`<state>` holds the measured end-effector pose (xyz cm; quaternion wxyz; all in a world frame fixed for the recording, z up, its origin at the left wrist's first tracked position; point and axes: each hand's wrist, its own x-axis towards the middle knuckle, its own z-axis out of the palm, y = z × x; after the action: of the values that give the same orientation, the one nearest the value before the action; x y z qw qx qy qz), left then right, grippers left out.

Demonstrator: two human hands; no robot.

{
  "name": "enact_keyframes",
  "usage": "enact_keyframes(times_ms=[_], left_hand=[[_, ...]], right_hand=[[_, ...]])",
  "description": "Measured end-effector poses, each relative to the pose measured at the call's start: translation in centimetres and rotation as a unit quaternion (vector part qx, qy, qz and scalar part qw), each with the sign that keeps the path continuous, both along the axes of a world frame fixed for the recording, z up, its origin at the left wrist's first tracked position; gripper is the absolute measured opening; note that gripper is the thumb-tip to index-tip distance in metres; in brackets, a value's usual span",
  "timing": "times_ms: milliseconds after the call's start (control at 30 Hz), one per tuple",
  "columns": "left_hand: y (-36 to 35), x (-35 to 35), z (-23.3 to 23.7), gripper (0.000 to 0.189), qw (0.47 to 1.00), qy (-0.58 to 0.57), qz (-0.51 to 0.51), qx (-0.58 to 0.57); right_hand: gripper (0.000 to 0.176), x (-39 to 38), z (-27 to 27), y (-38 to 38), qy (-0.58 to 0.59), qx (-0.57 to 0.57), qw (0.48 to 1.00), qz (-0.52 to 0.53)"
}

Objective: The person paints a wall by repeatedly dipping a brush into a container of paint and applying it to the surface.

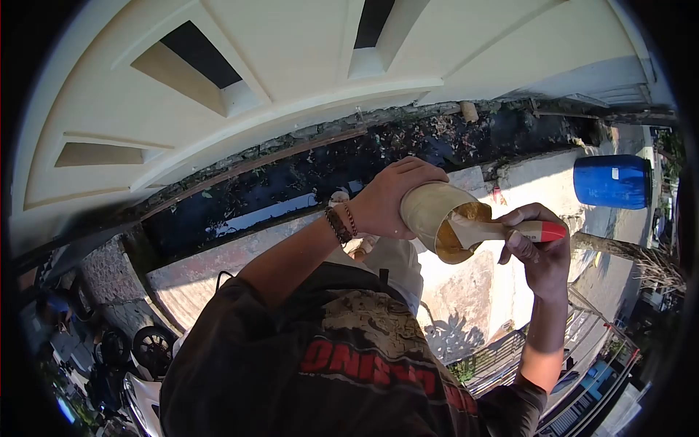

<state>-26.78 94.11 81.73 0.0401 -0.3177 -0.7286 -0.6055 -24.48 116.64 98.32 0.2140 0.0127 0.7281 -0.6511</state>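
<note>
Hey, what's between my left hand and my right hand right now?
In the head view, a pale container held by the left hand, then a brush, its head at the open mouth and its handle in the right hand.

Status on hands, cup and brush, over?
Left hand gripping cup, tilted. Right hand gripping brush, its head inside cup. Nothing seen blocking brush.

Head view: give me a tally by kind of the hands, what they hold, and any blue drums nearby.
Hands: 2 (left hand, right hand)
Paint pot: 1
Paintbrush: 1
Blue drum: 1
Total: 5
</note>
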Motion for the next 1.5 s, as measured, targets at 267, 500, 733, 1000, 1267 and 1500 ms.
enact_keyframes(times_ms=[267, 500, 733, 1000, 1267, 1500], left_hand=[[4.5, -2.7, -0.7, 0.081, 0.997, -0.068, 0.029, 0.018], [11.2, -7.2, -0.3, 0.093, 0.988, -0.147, 0.019, 0.041], [20.3, -11.7, -0.7, 0.089, 0.989, -0.138, 0.032, 0.04], [24.2, -13.0, -1.1, 0.081, 0.994, -0.068, 0.062, -0.056], [22.0, -12.9, -2.6, 0.088, 0.982, -0.138, 0.094, -0.083], [16.6, -14.1, -4.3, 0.09, 0.97, -0.236, 0.047, -0.033]], right_hand=[[0.028, -4.1, 1.1, 2.8, 0.337, 0.227, 0.903, 0.139], [0.047, -7.1, -1.3, 10.1, 0.517, 0.258, 0.776, 0.253], [0.042, -12.3, -0.9, 19.6, 0.412, 0.188, 0.875, 0.171], [0.018, -16.2, -3.3, 25.3, 0.016, -0.026, 0.998, 0.05], [0.023, -17.4, -6.6, 23.9, 0.156, -0.027, 0.984, 0.075], [0.031, -16.1, -7.8, 17.8, 0.444, 0.127, 0.871, 0.17]])
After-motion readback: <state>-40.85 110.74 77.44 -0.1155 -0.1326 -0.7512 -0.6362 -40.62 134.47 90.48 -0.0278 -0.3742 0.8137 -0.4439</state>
